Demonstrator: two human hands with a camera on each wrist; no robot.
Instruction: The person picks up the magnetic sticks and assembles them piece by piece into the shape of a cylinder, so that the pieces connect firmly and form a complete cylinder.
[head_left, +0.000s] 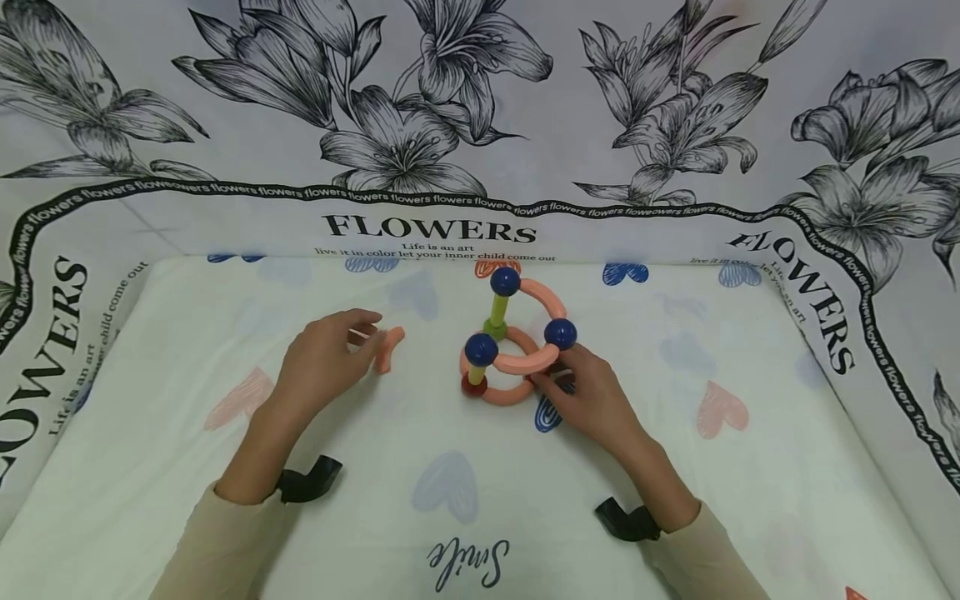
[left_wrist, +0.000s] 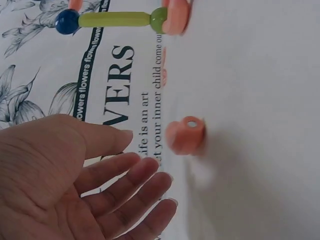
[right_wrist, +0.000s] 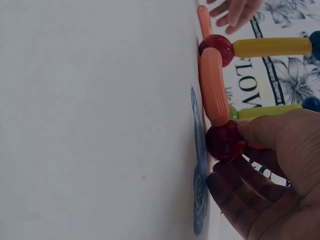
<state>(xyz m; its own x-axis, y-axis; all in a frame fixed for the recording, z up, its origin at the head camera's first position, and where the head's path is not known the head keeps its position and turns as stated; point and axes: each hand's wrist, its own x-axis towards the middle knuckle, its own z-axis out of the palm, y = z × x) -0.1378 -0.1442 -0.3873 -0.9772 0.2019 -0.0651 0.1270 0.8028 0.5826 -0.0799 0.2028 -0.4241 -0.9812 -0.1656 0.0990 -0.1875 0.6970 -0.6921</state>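
Note:
A frame of salmon curved sticks (head_left: pixel 525 362), upright sticks and balls stands on the cloth in the head view. Blue balls (head_left: pixel 482 349) sit at its upper joints; red and green ones are at the base. My right hand (head_left: pixel 596 396) is at the frame's right side, where thumb and fingers pinch a red ball (right_wrist: pixel 227 141) at the base. A yellow upright stick (right_wrist: pixel 272 47) rises from another red ball. On the left, my left hand (head_left: pixel 322 358) holds nothing, its fingers loosely bent beside a loose salmon curved piece (left_wrist: pixel 187 137) with a metal-coloured spot on its end.
A white cloth with printed hearts (head_left: pixel 723 410) covers the surface. Behind and at the sides, flower-printed fabric (head_left: pixel 427 225) rises as a raised border. Black straps or mounts (head_left: pixel 311 481) show at both wrists.

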